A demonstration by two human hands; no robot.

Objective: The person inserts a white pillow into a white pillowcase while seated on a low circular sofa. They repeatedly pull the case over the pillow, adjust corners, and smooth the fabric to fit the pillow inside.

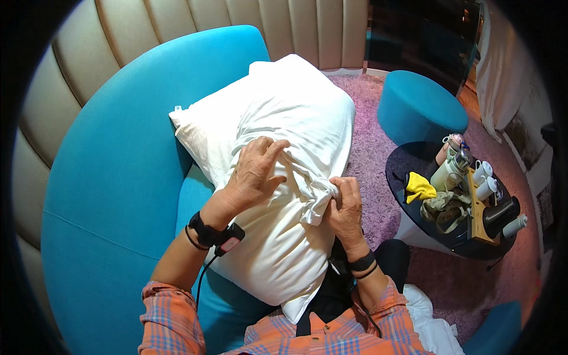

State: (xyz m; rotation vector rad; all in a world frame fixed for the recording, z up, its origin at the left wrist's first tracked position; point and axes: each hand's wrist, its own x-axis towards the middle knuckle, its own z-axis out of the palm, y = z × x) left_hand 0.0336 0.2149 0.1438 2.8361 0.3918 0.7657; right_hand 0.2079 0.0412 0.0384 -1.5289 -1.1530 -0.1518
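A plump white pillow [266, 106] lies before me on the seat of a blue sofa, its lower corner against my shirt. Across its middle the loose cloth of the white pillowcase [306, 175] is gathered into a twisted bunch. My right hand [346, 213] pinches the right end of this bunch between thumb and fingers. To the left, my left hand [257, 173] is over the wrinkled cloth with its thumb and fingers apart, holding nothing that I can see. Whether its palm touches the pillow is hidden.
The blue sofa [111, 168] curves around my left. To the right, a dark oval table [406, 153] carries bottles, a yellow cloth [419, 186], a camouflage item and a wooden rack [479, 217]. A blue stool [421, 106] stands beyond. White fabric [426, 315] lies by my right elbow.
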